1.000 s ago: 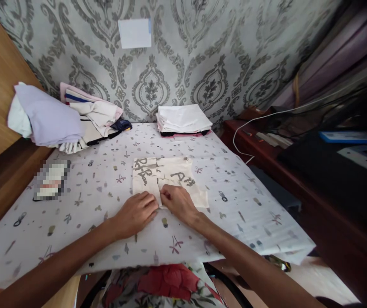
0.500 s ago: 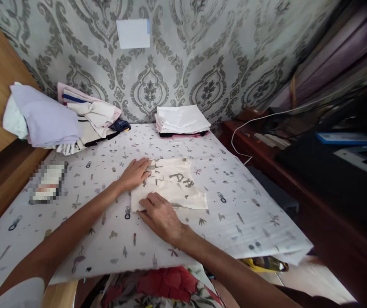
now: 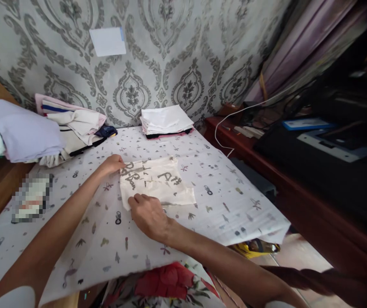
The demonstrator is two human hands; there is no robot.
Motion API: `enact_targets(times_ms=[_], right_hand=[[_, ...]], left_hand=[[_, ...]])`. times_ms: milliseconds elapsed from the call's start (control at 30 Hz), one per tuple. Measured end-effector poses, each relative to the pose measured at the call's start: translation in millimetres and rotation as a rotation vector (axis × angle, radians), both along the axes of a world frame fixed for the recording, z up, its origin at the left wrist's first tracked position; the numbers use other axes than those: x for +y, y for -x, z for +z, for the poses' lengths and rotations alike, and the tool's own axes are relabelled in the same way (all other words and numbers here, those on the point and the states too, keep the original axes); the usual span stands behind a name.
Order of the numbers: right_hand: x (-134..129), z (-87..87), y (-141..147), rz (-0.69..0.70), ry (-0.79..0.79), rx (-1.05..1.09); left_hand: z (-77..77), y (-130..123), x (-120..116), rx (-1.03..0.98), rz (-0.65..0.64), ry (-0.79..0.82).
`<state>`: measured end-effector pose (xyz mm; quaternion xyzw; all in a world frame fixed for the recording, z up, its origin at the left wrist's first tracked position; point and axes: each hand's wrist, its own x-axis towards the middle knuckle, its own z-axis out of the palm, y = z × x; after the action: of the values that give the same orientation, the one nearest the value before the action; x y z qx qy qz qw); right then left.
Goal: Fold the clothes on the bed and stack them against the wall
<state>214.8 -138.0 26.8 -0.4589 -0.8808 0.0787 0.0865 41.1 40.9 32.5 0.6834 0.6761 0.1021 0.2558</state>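
A cream printed garment (image 3: 167, 190) with dark lettering lies partly folded on the patterned cloth of the table. My left hand (image 3: 112, 164) is closed in a pinch on its far left corner. At the near left corner, my right hand (image 3: 148, 216) has its fingers curled and closed on the fabric edge. Lettering shows on both the left part and the right part of the garment. The fingertips of my right hand are partly hidden behind its knuckles.
Folded white cloths (image 3: 167, 120) are stacked at the table's back. A heap of clothes (image 3: 26, 130) stands at the back left, with a blurred phone-like object (image 3: 32, 199) in front. On the right, a white cable (image 3: 217, 132) runs over a dark red desk (image 3: 244, 147).
My left hand has gone from lying flat on the garment to pinching its far left corner, uncovering more lettering. The right hand stays near the lower left corner. The view has shifted right.
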Motion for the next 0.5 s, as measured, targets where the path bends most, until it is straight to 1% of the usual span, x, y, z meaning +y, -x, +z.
enact_targets(times_ms=[100, 167, 233, 333, 400, 433, 500], right_hand=[[-4.9, 4.6, -14.3, -0.099, 0.04, 0.218], [-8.4, 4.2, -26.0, -0.18, 0.09, 0.462], [-12.0, 1.1, -39.0, -0.256, 0.174, 0.739], [-17.7, -5.4, -60.2, -0.35, 0.344, 1.091], [-21.3, -9.3, -75.6, -0.395, 0.459, 1.263], [-22.7, -11.0, -83.4, -0.419, 0.506, 1.331], [-24.7, -14.0, -98.6, -0.486, 0.581, 1.429]], left_hand=[[17.3, -6.5, 2.3, -0.239, 0.099, 0.084], [31.9, -16.5, 5.1, -0.371, 0.127, 0.091], [46.6, -32.9, 9.0, -0.49, 0.108, 0.07], [62.5, -69.4, 15.9, -0.637, 0.039, 0.086], [64.9, -98.9, 20.4, -0.711, 0.013, 0.129], [63.1, -114.0, 22.4, -0.739, 0.01, 0.152], [53.7, -143.0, 25.1, -0.773, 0.015, 0.179]])
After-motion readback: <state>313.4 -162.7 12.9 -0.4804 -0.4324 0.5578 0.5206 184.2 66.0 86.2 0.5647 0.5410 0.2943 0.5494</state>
